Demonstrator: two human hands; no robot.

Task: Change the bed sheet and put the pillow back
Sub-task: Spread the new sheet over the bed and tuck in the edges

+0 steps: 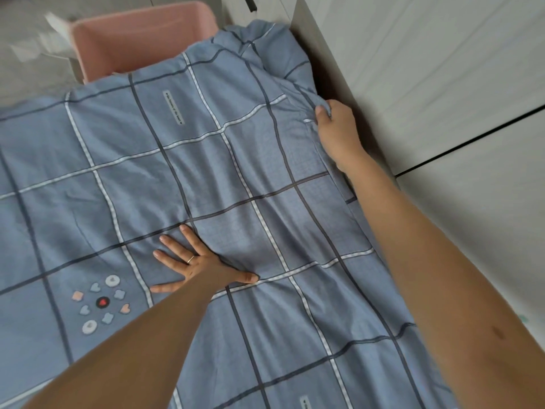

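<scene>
Writing shows in two places on the blue checked bed sheet (pixel 206 172): a narrow grey label strip (pixel 173 107) printed near the far end and a second strip (pixel 304 402) cut off by the bottom edge. The letters on both are too small and blurred to read. Lower left, a ring of printed hearts and flowers (pixel 101 302) surrounds a dark dot with a red heart.

The sheet lies spread over the bed, filling most of the view, with soft wrinkles through its middle and a bunched corner (pixel 259 39) at the far end.

The left hand (pixel 191 261) lies flat on the sheet near the centre, fingers (pixel 171 246) straight and spread apart, the thumb stretched out to the right. A thin ring (pixel 190 259) sits on one finger.

The right hand (pixel 336 131) reaches to the sheet's right edge, its fingers (pixel 323 109) curled and clamped on a fold of fabric, which is gathered into creases there.

A white cabinet (pixel 427 84) runs close along that right edge, with a dark gap between its panels. Beyond the far end of the bed stands a pink plastic tub (pixel 141 39), partly hidden behind the sheet, on a pale floor (pixel 29 54).
</scene>
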